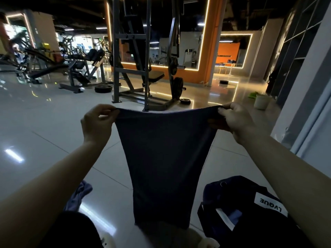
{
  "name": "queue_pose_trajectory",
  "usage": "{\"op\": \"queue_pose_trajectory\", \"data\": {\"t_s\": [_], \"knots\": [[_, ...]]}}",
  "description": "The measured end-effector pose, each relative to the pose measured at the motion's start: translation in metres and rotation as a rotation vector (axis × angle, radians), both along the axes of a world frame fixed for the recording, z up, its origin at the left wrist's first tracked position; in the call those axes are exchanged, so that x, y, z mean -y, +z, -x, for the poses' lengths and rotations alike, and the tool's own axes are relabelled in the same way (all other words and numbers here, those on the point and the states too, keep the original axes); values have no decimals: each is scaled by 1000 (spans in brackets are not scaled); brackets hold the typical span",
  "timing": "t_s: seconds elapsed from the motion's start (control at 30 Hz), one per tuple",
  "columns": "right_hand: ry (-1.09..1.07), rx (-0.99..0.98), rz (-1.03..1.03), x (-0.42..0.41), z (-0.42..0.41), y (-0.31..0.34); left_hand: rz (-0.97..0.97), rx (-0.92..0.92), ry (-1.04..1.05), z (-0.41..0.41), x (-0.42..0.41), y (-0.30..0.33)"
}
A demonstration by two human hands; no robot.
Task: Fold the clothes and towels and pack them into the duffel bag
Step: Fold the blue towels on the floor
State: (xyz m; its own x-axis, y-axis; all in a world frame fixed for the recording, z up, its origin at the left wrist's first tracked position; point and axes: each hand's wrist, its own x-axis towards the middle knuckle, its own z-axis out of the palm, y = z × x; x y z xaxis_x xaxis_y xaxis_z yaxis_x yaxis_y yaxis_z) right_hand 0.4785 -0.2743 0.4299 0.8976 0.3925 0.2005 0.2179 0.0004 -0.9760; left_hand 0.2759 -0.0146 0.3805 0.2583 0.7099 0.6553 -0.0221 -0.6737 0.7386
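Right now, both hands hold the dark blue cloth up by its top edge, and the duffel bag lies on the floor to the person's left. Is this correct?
Not quite. The left hand and right hand do hold the dark blue cloth up by its top edge, but the duffel bag lies on the floor to the person's right, as the head view shows.

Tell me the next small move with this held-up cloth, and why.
Probably bring the two hands together to fold it in half: the left hand and right hand pinch the top corners of the dark blue cloth, which hangs flat, unfolded, beside the open duffel bag.
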Motion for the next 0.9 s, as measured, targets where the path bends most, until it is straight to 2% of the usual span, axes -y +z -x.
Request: {"op": "queue_pose_trajectory", "data": {"t_s": [0.43,0.7,0.9], "knots": [[15,46,-88,23,35,42,-64,78,2,31,14,49],[-7,55,-120,-7,4,35,-16,-18,73,3,-16,52],[16,22,-69,-55,-47,-2,164,-57,-15,-48,-63,21]]}}
